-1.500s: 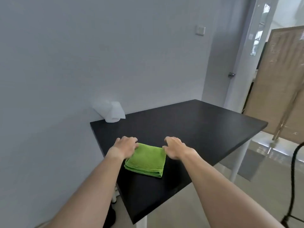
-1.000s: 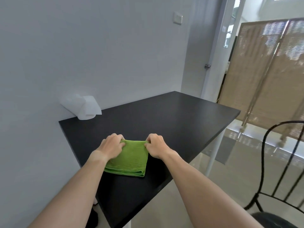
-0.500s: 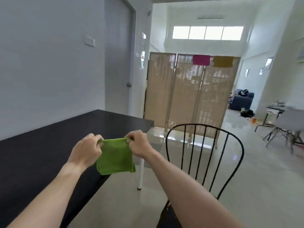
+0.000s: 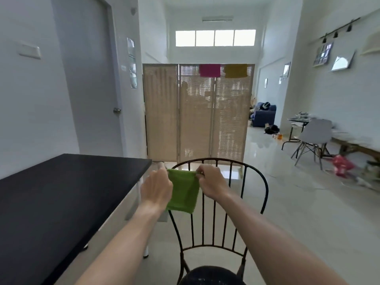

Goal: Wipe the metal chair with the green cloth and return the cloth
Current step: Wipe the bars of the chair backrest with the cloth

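Chair seat (image 4: 211,275) sits nearest, dark and round at the bottom of the view, with its black metal back (image 4: 218,202) rising beyond it in an arch of thin upright bars. One green cloth (image 4: 183,192) hangs in the air in front of that back, near the top rail, folded and dangling from its upper edge. Two hands hold it: the left hand (image 4: 156,188) has its fingers closed on the upper left corner, the right hand (image 4: 211,183) pinches the upper right corner, fingers narrow and curled on the fabric. I judge the wiping has not yet begun, and whether the cloth touches the bars cannot be told.

Risks from here: a pinch this light could let a corner slip once the cloth drags on the rail; the folds could catch between the bars; a hard push high up could tip or slide the chair on the glossy floor.

One black surface (image 4: 61,194) stands to the left, where the cloth should presumably return. Farther off stand one folding screen (image 4: 195,114) and one grey chair (image 4: 312,134)
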